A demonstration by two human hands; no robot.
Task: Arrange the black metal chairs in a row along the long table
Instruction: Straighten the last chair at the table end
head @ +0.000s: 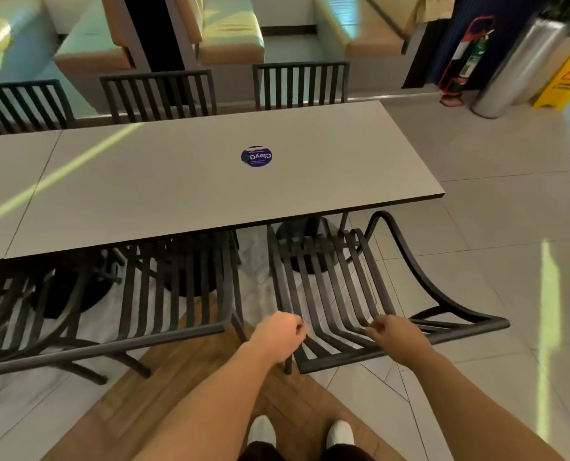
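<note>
A long grey table (177, 181) runs across the view. On its near side, at the right end, a black metal slatted chair (330, 287) stands skewed to the table edge, with its seat front under the top. My left hand (277, 334) is closed around the left corner of its backrest. My right hand (396, 334) curls over the top rail. Another black chair (170, 294) sits pushed in just to the left, and a third (11, 311) is further left. Three more chair backs (21, 101) (159, 94) (302, 83) line the far side.
A round purple sticker (256, 156) lies on the table. A black pedestal base (303, 241) stands under the table's right end. At the back right are a fire extinguisher (469, 58), a steel cylinder bin (523, 64) and a yellow floor sign (569, 74). Booth seats (230, 31) fill the back.
</note>
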